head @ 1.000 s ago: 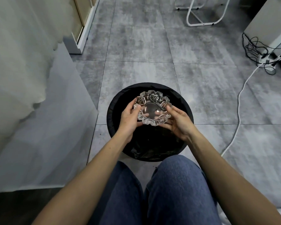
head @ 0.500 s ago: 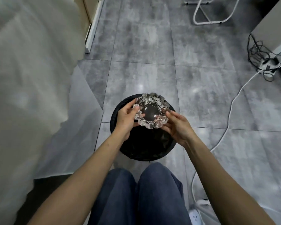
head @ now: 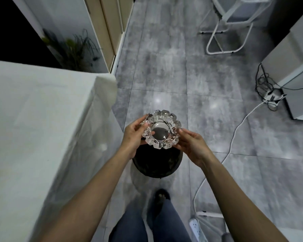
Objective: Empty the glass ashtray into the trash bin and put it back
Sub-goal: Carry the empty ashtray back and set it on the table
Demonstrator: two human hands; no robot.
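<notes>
Both hands are gripping the glass ashtray (head: 161,131) by its rim, left hand (head: 133,135) and right hand (head: 191,145) on opposite sides, holding it upright above the trash bin (head: 157,165), with the white-covered desk (head: 42,119) lying to the left.

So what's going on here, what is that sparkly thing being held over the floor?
A person is holding a clear cut-glass ashtray with a scalloped rim in both bare hands, the left hand on one side and the right hand on the other. It is upright and looks empty. A round black trash bin stands on the grey tiled floor right below it. A table draped in white cloth is at the person's left.
</notes>
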